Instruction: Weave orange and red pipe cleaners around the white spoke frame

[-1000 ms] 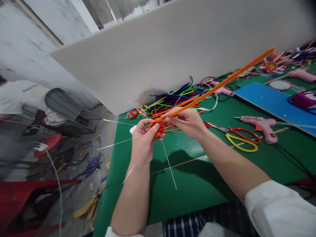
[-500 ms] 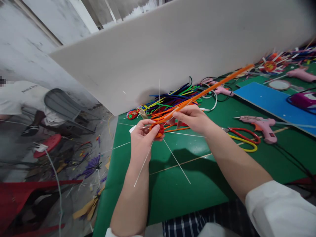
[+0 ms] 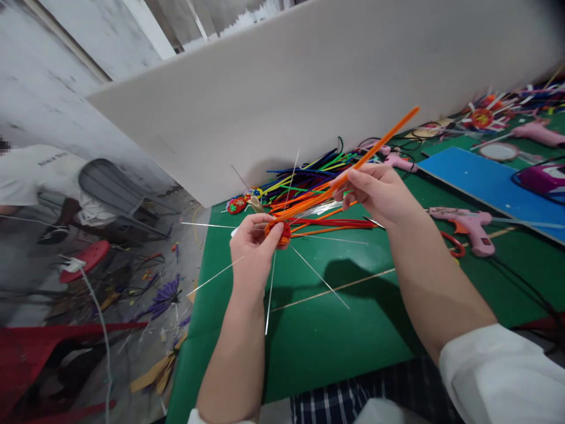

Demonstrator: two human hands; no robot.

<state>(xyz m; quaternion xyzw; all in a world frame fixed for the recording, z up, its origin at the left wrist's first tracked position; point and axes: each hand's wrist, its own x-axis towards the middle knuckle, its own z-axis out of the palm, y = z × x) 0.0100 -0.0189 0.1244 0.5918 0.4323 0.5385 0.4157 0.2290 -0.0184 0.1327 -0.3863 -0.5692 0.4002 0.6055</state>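
Observation:
My left hand (image 3: 253,247) is closed around a small orange-red wound disc (image 3: 279,231) from which several thin white spokes stick out in all directions. My right hand (image 3: 379,193) pinches a long orange pipe cleaner (image 3: 353,171) that runs from the disc up and to the right, its free end pointing toward the white board. Both hands hover above the green table (image 3: 318,330), just in front of a heap of coloured pipe cleaners (image 3: 309,176).
A white board (image 3: 309,94) leans along the table's far edge. Red-and-yellow scissors (image 3: 450,242) lie partly behind my right forearm, a pink glue gun (image 3: 468,224) beside them, a blue sheet (image 3: 485,179) farther right. A seated person (image 3: 39,176) is at far left.
My right hand has slid up and to the right along the orange pipe cleaner, away from the disc. The disc has turned in my left hand, so its white spokes point differently.

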